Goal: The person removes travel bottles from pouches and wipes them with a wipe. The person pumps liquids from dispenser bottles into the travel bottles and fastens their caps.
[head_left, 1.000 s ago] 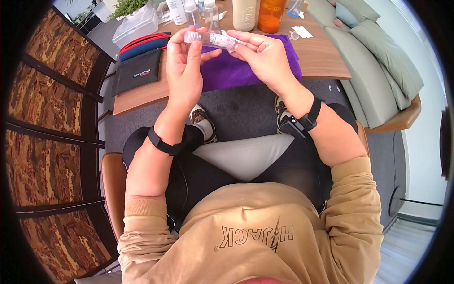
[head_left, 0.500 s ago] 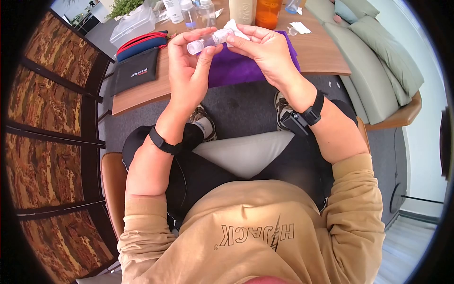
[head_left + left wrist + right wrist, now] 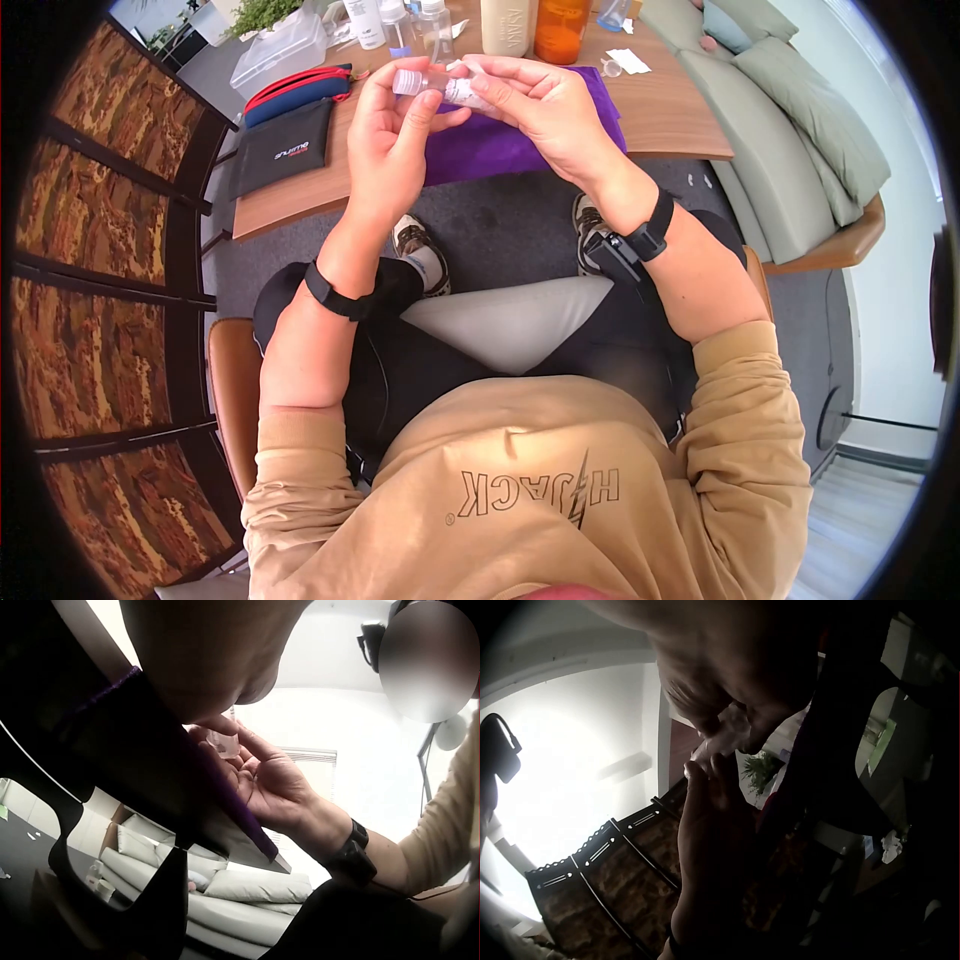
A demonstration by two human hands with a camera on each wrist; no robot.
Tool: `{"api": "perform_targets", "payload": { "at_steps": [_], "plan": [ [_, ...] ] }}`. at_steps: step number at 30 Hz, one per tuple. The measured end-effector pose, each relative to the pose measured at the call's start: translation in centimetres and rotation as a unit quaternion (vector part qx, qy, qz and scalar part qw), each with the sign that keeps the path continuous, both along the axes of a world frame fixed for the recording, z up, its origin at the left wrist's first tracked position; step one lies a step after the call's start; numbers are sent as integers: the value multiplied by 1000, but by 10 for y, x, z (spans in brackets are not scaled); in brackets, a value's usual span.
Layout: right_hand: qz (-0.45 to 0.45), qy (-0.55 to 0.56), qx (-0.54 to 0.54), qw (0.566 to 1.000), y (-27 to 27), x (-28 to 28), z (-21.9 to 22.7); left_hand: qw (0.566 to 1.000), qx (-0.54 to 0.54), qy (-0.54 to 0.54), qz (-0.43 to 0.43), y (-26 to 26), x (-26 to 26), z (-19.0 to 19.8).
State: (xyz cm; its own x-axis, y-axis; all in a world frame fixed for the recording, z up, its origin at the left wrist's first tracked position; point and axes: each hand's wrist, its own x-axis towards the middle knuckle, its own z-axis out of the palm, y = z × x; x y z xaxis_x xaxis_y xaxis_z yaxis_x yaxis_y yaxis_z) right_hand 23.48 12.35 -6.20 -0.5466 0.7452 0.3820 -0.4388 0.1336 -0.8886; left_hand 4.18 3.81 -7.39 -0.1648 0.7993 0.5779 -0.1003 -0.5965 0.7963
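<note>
Above the table, both hands hold a small clear bottle [image 3: 437,81], lying nearly level with its capped end to the left. My left hand [image 3: 388,150] grips that end between thumb and fingers. At the other end, my right hand [image 3: 555,115] pinches a white tissue [image 3: 466,94] around the bottle, hiding part of it. The left wrist view shows the clear bottle [image 3: 223,744] between the fingers, with the right palm turned toward the camera. The right wrist view is dark, with the pale tissue and bottle [image 3: 727,733] between both hands.
A purple cloth [image 3: 500,145] lies on the wooden table [image 3: 680,125] under the hands. Behind stand clear bottles [image 3: 436,35], a cream bottle [image 3: 505,28] and an orange bottle [image 3: 562,30]. To the left are a plastic box [image 3: 280,52], a red-and-blue case [image 3: 295,95] and a black pouch [image 3: 285,150].
The bottle's capped end tipped down toward the body, then came back up to nearly level. The tissue in the right hand shifted over the bottle's other end.
</note>
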Motion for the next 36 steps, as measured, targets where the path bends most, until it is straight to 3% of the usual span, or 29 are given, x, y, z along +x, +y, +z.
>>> {"api": "perform_targets", "payload": {
  "at_steps": [6, 13, 16, 20, 29, 34, 36],
  "plan": [
    [32, -105, 52, 993, 5, 10, 12, 996, 3, 74, 46, 2, -7, 1],
    [83, -106, 56, 989, 5, 11, 8, 993, -41, 108, 23, 5, -11, -4],
    [157, -87, 59, 982, 3, 12, 10, 983, 20, 177, 35, 6, -14, -2],
    [165, -105, 55, 979, 5, 14, 15, 986, 12, 165, 30, 5, -17, -3],
    [24, -185, 91, 978, 2, 20, 31, 995, -29, 86, -31, -4, -22, 15],
    [-94, -192, 130, 968, -10, 17, 33, 997, -13, 76, 23, -6, -14, 15],
    [-84, -143, 144, 976, -5, 14, 23, 997, -17, 70, 41, -6, -13, 16]
  ]
}}
